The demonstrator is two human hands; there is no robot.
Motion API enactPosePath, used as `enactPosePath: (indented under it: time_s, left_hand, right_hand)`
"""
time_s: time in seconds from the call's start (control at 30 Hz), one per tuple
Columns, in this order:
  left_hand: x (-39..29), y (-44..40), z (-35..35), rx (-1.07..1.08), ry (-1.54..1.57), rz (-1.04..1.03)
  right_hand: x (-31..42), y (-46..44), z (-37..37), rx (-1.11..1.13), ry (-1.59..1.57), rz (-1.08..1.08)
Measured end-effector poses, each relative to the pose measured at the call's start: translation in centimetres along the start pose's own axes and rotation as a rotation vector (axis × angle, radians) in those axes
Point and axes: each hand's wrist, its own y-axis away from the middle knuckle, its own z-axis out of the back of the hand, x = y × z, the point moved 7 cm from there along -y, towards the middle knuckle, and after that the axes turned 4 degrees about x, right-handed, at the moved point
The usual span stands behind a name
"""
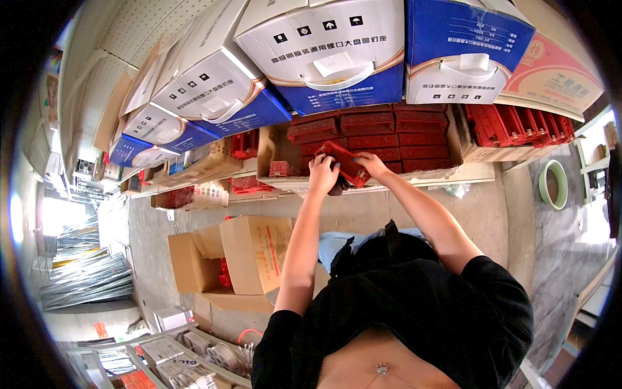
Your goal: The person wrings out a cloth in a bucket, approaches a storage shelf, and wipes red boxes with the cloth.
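Observation:
Both my hands hold a red plastic electrical back box [350, 170] at a slant above the front edge of an open carton [272, 139]. My left hand [322, 175] is closed at its left end. A dark, cloth-like thing [338, 187] hangs just beneath that hand; whether the fingers also grip it I cannot tell. My right hand [373, 166] is closed on the upper right end of the box. Behind them, rows of similar red boxes [421, 139] lie stacked in the carton.
White-and-blue cartons [337, 58] with handles line the shelf above. Another carton of red boxes [512, 126] stands to the right. An open cardboard box [259, 253] sits on the floor behind my left arm. A green tub [552, 185] stands at far right.

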Motion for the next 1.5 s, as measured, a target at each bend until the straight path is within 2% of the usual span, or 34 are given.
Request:
enactPosePath:
  time_s: [0.1, 0.2, 0.3, 0.37, 0.43, 0.47, 0.5, 0.57, 0.67, 0.77, 0.8, 0.9, 1.0, 1.03, 1.07, 1.1, 1.17, 1.23, 1.27, 1.3, 1.33, 1.37, 1.43, 1.5]
  left_hand:
    - [-1.2, -0.1, -1.0, 0.137, -0.111, -0.026]
    - [-4.4, 0.1, -0.2, 0.112, -0.028, -0.13]
    - [-7.4, 0.6, 0.9, 0.088, 0.058, -0.241]
    - [-6.5, 0.6, 0.1, 0.142, 0.032, -0.138]
    - [-3.0, 1.0, 0.2, -0.06, 0.494, 0.177]
    - [-2.0, 1.5, 1.2, -0.274, 0.459, 0.154]
    - [-1.5, 2.0, 1.7, -0.34, 0.331, 0.235]
    - [1.8, 2.9, -1.0, -0.402, 0.318, 0.445]
    - [2.8, 2.9, -3.8, -0.093, 0.918, 0.839]
    - [3.3, 1.9, -5.4, 0.089, 0.735, 0.852]
    - [3.5, 1.3, -6.1, 0.138, 0.76, 0.763]
    - [6.7, 0.6, -9.4, -0.038, 0.925, 0.576]
    - [5.1, 1.3, -5.3, -0.206, 0.982, 0.744]
    - [5.6, 1.4, -4.9, -0.255, 1.001, 0.814]
    - [5.9, 1.2, -4.2, -0.24, 1.058, 0.858]
    - [6.6, 1.0, -4.0, -0.227, 1.115, 0.902]
    - [8.0, 0.6, -4.4, -0.297, 1.165, 0.905]
    - [9.6, -0.1, -5.4, -0.391, 1.228, 0.852]
    - [10.6, -0.1, -6.6, -0.388, 1.266, 0.965]
    - [10.7, -0.2, -6.6, -0.439, 1.28, 0.972]
    - [10.6, -0.2, -6.7, -0.49, 1.294, 0.979]
    - [10.5, -0.1, -6.8, -0.54, 1.307, 0.986]
    - [7.7, 0.7, -4.3, -0.458, 1.277, 1.099]
    - [6.0, 1.9, -2.4, -0.379, 1.176, 1.247]
  right_hand:
    - [-0.5, -1.0, -0.1, 0.001, 0.132, 0.047]
    - [0.2, -1.0, -0.2, 0.031, 0.143, 0.147]
    - [0.7, -0.6, 0.3, -0.085, 0.162, 0.159]
    - [0.8, -0.6, 0.1, -0.052, 0.123, 0.187]
    - [0.7, -0.5, -0.1, -0.005, 0.064, 0.201]
    - [0.8, -0.4, -0.2, 0.02, 0.117, 0.192]
    - [1.3, 0.0, 0.0, -0.02, 0.174, 0.212]
    - [2.1, 1.0, -0.2, -0.099, 0.288, 0.252]
    - [1.5, 0.9, -0.4, 0.035, 0.233, 0.336]
    - [2.0, 1.6, -0.9, 0.09, 0.237, 0.274]
    - [2.0, 1.6, -1.1, 0.124, 0.214, 0.299]
    - [2.7, 1.5, -1.2, 0.109, 0.255, 0.348]
    - [3.6, 2.1, -0.1, -0.136, -0.036, 0.375]
    - [4.1, 2.8, 0.1, -0.206, -0.128, 0.315]
    - [3.8, 2.5, 0.2, -0.214, -0.107, 0.317]
    - [3.9, 2.4, 0.2, -0.219, -0.086, 0.319]
    - [2.7, 2.7, -2.2, 0.056, -0.224, 0.215]
    - [2.0, 1.9, -3.7, 0.086, 0.142, 0.433]
    - [1.2, 1.8, -4.3, 0.093, 0.164, 0.434]
    - [1.2, 2.1, -5.2, 0.098, 0.186, 0.433]
    - [2.2, 2.4, -5.7, -0.004, 0.437, 0.541]
    - [2.3, 2.9, -5.8, -0.091, 0.565, 0.552]
    - [3.3, 3.7, -5.7, -0.066, 0.506, 0.334]
    - [4.1, 4.0, -5.5, -0.024, 0.534, 0.315]
